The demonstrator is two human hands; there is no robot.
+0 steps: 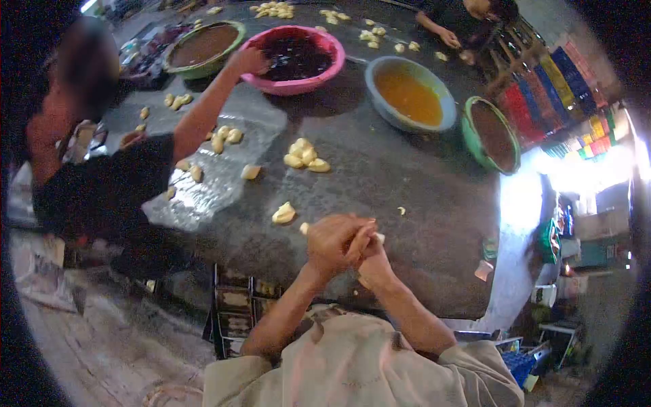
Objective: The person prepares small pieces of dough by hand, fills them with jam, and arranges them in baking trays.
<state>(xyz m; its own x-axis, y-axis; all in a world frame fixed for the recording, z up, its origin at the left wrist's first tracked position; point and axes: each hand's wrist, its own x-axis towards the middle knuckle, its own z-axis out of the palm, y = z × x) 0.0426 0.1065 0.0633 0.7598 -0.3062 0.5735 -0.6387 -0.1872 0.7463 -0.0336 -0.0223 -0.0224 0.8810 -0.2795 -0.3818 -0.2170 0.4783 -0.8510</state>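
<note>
My left hand (331, 243) and my right hand (373, 261) are pressed together above the near part of the dark table, fingers closed over each other. A bit of pale dough (380, 238) pokes out at the right side of the clasped fingers; the rest of it is hidden. Just left of my left hand a small pale dough lump (304, 228) shows, partly covered. Farther left lies a single dough piece (284, 213). Beyond my hands sits a small pile of dough pieces (305, 156).
Across the table (434, 203) stand a pink basin (332, 71) of dark filling, a grey-blue basin (444, 108) of orange liquid, and green basins (469, 136) (183, 71) of brown filling. A co-worker's hand (254, 62) reaches to the pink basin. Another person (468, 20) works at the far right.
</note>
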